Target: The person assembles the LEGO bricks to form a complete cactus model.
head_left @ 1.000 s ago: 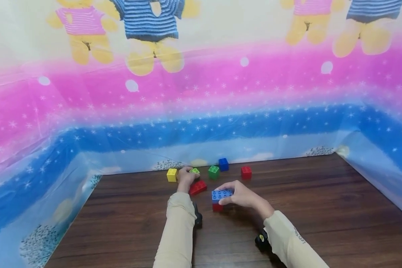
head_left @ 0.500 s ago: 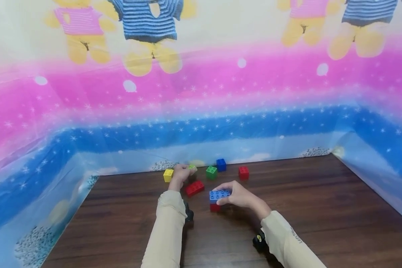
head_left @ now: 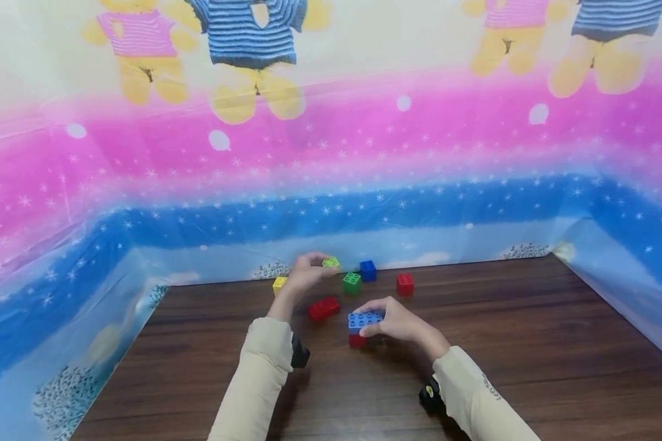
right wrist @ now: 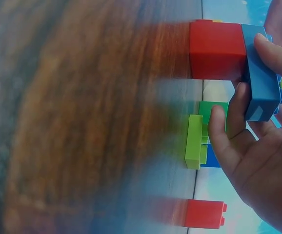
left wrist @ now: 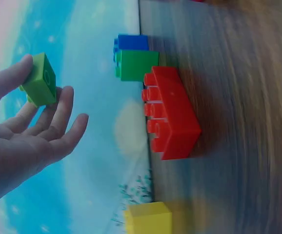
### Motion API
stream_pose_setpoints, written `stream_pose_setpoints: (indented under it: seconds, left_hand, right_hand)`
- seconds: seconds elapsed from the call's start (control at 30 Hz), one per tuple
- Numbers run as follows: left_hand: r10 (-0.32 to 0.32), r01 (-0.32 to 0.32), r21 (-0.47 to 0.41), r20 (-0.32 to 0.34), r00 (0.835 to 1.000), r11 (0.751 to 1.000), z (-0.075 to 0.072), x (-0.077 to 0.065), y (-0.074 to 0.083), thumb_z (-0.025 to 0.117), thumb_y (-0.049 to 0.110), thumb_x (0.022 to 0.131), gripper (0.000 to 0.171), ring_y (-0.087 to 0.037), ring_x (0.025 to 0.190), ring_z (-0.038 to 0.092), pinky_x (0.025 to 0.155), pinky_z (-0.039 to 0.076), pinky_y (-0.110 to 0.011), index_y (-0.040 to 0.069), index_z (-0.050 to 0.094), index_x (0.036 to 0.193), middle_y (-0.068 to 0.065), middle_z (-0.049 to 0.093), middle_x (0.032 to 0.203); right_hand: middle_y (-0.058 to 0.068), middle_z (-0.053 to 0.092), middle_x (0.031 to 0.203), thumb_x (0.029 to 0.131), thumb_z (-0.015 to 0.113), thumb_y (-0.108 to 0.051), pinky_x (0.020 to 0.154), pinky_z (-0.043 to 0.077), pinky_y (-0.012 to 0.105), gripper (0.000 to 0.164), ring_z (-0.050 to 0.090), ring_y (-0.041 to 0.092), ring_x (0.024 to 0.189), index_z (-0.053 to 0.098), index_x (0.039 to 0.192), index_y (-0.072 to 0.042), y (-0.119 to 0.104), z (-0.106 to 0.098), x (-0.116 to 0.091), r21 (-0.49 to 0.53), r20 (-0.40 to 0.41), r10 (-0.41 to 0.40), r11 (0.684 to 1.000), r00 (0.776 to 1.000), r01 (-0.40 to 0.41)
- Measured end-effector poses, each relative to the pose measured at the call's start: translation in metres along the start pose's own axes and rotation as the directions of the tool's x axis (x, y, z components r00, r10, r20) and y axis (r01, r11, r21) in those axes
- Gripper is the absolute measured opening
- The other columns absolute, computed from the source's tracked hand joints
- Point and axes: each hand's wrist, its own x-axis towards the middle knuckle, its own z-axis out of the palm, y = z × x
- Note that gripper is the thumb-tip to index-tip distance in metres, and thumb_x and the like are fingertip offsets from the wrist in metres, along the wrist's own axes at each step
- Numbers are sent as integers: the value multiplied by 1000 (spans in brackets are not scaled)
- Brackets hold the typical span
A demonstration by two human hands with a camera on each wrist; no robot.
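Note:
My left hand [head_left: 305, 272] pinches a small lime green toy brick [left wrist: 41, 80] between thumb and fingers. In the head view it is raised near the back edge of the table. My right hand [head_left: 399, 320] grips a blue eight-stud brick [right wrist: 263, 75] by its sides. That blue brick sits on top of a red brick [right wrist: 216, 51], which stands on the table and juts out to the left under it. Between the two hands, a long red brick [head_left: 324, 309] lies studs up on the table.
Along the back stand a yellow brick [head_left: 278, 285], a green brick [head_left: 351, 282], a dark blue brick [head_left: 368, 271] and a small red brick [head_left: 405, 284]. A flat lime piece [right wrist: 193, 141] shows beyond my right fingers. A printed cloth [head_left: 331, 214] rises behind the wooden table [head_left: 501, 343].
My left hand has lifted the lime green brick up off the table, and the left forearm has shifted left. My right hand stays on the blue brick.

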Motion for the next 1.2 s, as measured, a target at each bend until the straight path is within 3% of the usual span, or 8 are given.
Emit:
stream_pose_setpoints:
  seconds: [0.2,0.33,0.5,0.63,0.8,0.97,1.2]
  left_hand:
    - [66,-75,73,115,991,994,2,-19,13,72,23,87,40,-33,114,59,96,52,-46,5,61,120,-15,62,124]
    - [83,-107,120,185,979,987,3,-29,18,73,26,86,38,-33,124,53,104,46,-52,9,62,118,-11,60,129]
    - [157,-199,160,245,957,967,4,-35,15,72,23,88,35,-35,136,43,111,37,-59,7,63,117,-12,52,143]
    - [165,-217,167,280,946,962,5,-40,9,71,23,88,38,-34,132,47,110,38,-58,5,62,120,-13,52,141]
    - [171,-228,134,339,925,965,8,-48,-1,69,22,90,35,-28,116,55,103,46,-50,7,62,121,-12,61,124]
    - [192,-225,43,385,903,973,14,-52,-15,68,19,91,33,-24,103,58,94,52,-44,4,61,119,-14,61,121]
    - [198,-228,35,379,904,973,18,-52,-17,68,21,91,30,-18,102,60,89,54,-42,6,62,116,-10,63,117]
  right_hand:
    - [12,65,121,85,74,-24,91,53,42,40,56,22,104,67,122,-14,0,-1,1,5,10,7,1000,1000,-7]
    - [13,66,119,84,75,-22,90,54,42,39,57,22,102,68,121,-12,-1,-3,1,10,8,-12,1000,1000,12]
    - [14,65,119,84,75,-21,89,54,41,38,57,23,102,68,120,-11,1,-3,2,13,13,-26,1000,1000,26]
    - [13,65,119,84,75,-23,89,55,41,39,57,22,101,67,121,-11,1,-2,2,12,19,-20,1000,1000,19]
    - [13,66,117,84,75,-23,89,56,41,43,58,21,98,65,123,-8,0,-1,3,-2,10,-10,1000,1000,10]
    - [13,66,116,85,74,-24,88,56,39,47,60,19,95,62,126,-5,2,0,4,-20,15,-10,1000,1000,10]
    - [12,64,116,86,74,-26,88,54,39,48,57,20,98,62,128,-6,2,-4,7,-36,-6,3,999,1000,-3]
